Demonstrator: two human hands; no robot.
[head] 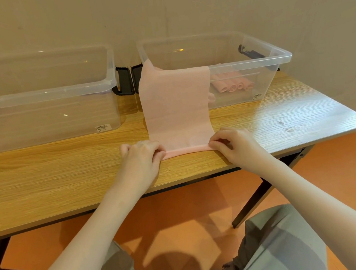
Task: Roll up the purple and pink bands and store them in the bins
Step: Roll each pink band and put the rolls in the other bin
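Note:
A long pink band [175, 105] hangs out over the front rim of the right clear bin [280, 54] and runs flat across the table toward me. Its near end is turned into a thin roll [186, 150] by the table's front edge. My left hand [141, 160] pinches the roll's left end, fingers curled on it. My right hand [233, 144] pinches the right end the same way. Several rolled pink bands [232, 85] lie inside the right bin. The left clear bin [51, 90] shows only a faint purple hint at its back right.
The wooden table [60, 173] holds both bins along its far side, against a beige wall. Black latch handles [125, 79] sit between the bins. The table's front edge lies just under my wrists; orange floor and my grey-clad knees are below.

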